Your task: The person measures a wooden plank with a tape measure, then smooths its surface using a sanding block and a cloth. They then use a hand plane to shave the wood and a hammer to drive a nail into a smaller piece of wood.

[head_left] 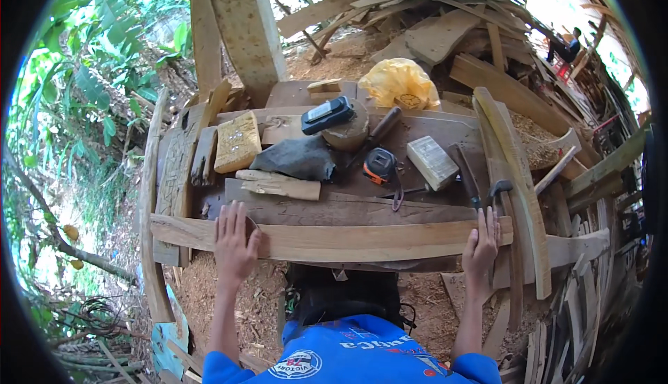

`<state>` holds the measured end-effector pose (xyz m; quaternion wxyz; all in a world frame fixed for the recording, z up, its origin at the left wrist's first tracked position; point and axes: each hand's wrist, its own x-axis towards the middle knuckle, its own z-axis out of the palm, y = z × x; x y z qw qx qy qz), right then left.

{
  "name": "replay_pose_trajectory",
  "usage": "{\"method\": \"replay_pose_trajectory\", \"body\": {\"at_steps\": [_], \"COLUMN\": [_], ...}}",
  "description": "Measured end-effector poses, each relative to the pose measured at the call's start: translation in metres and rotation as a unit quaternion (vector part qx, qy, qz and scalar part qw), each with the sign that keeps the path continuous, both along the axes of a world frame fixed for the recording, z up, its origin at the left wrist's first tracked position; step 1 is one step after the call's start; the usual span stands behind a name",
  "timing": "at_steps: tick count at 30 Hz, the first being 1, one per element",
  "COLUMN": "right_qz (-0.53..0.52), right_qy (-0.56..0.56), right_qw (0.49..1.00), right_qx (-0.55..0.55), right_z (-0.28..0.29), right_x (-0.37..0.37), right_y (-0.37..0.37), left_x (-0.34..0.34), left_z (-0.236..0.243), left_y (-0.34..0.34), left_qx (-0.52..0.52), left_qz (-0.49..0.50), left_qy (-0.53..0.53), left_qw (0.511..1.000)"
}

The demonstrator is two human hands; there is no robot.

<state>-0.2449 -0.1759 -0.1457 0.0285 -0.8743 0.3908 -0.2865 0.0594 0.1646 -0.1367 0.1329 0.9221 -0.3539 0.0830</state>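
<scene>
A long, pale wooden plank (355,243) lies crosswise along the near edge of the workbench, slightly curved in this view. My left hand (236,245) rests flat on its left part, fingers stretched out and pointing away from me. Toward the plank's right end lies my right hand (481,248), its fingers extended and the thumb a little apart. Just beyond the right hand are a dark-handled tool (465,175) and a small curved dark piece (500,188). Neither hand grips anything.
On the bench are an orange-and-black tape measure (379,165), a whitish block (433,163), a grey cloth (296,159), a yellowish block (238,142), a dark handheld device (328,115) and a yellow plastic bag (400,83). Upright-leaning boards (511,175) flank the right side; stacked timber (431,8) stands behind.
</scene>
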Motion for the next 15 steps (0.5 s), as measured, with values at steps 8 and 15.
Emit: {"method": "replay_pose_trajectory", "body": {"at_steps": [8,15], "right_qz": [0.0,0.014], "right_qy": [0.001,0.005], "right_qw": [1.0,1.0], "right_qx": [-0.022,-0.019], "right_z": [-0.007,-0.006], "right_x": [0.001,-0.009], "right_y": [-0.002,-0.007], "left_x": [-0.133,-0.116], "left_z": [0.004,0.01], "left_y": [-0.172,-0.142], "left_qx": [-0.073,-0.043], "left_qz": [-0.282,-0.309], "left_qy": [0.06,0.112], "left_qw": [0.955,0.944]}}
